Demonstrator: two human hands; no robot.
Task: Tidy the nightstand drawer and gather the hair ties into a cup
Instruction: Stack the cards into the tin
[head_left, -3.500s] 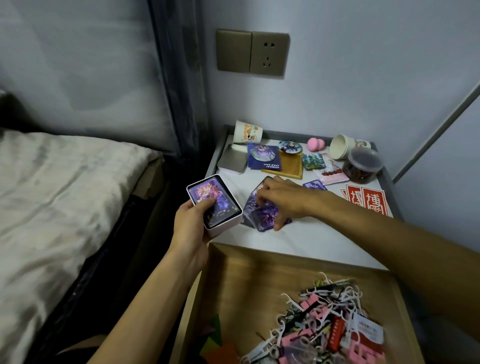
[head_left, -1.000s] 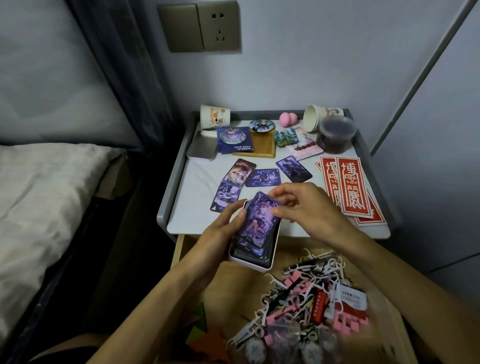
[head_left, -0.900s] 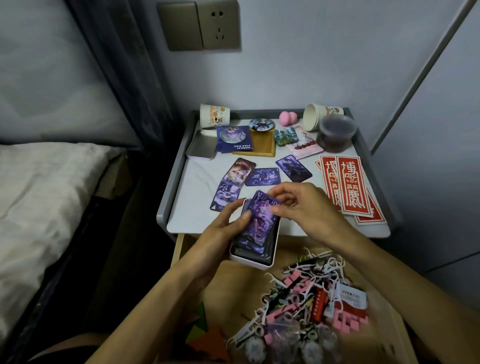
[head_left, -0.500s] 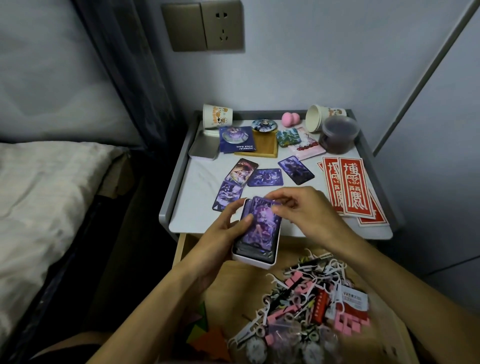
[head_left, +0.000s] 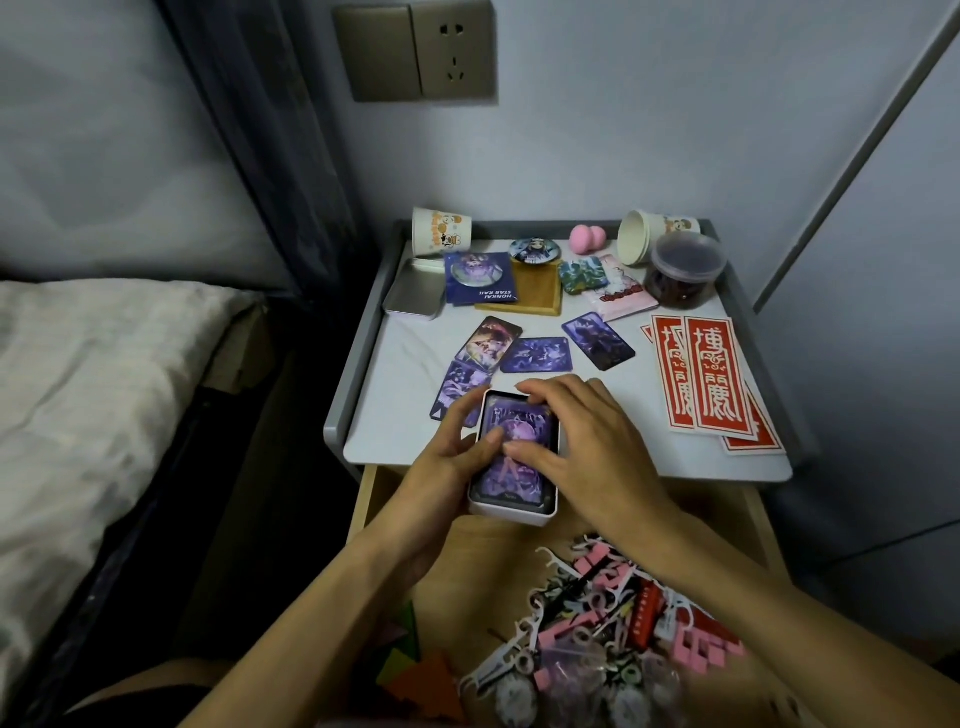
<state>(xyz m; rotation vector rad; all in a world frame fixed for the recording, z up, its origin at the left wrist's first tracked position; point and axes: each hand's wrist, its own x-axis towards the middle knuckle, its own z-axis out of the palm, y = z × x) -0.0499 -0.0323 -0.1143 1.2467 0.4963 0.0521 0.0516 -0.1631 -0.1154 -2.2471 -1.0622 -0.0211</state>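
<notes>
My left hand (head_left: 451, 467) grips a white card tin (head_left: 511, 512) from its left side, thumb lying on the purple card stack (head_left: 511, 452) inside. My right hand (head_left: 582, 441) lies over the tin from the right, fingers curled round its far edge and thumb pressing the top card. The tin hovers above the front edge of the nightstand top (head_left: 395, 384) and the open wooden drawer (head_left: 467, 566). A heap of floss picks, pink clips and small packets (head_left: 597, 613) fills the drawer's right side. One paper cup (head_left: 440, 233) stands upside down at the back left; another paper cup (head_left: 644, 240) lies on its side at the back right.
Several loose cards (head_left: 537, 354) lie mid-table. Behind them are a tin lid (head_left: 413, 289), a blue booklet (head_left: 480, 278), a wooden coaster (head_left: 535, 291), a badge (head_left: 531, 250), a pink sponge (head_left: 584, 239) and a dark jar (head_left: 684, 273). Red paper strips (head_left: 711, 379) lie right. A bed (head_left: 88, 395) is left.
My right hand carried a bunch of purple cards from the table to the tin and laid them in; now both thumbs press the stack flat. The tin moved from the left to the drawer front.
</notes>
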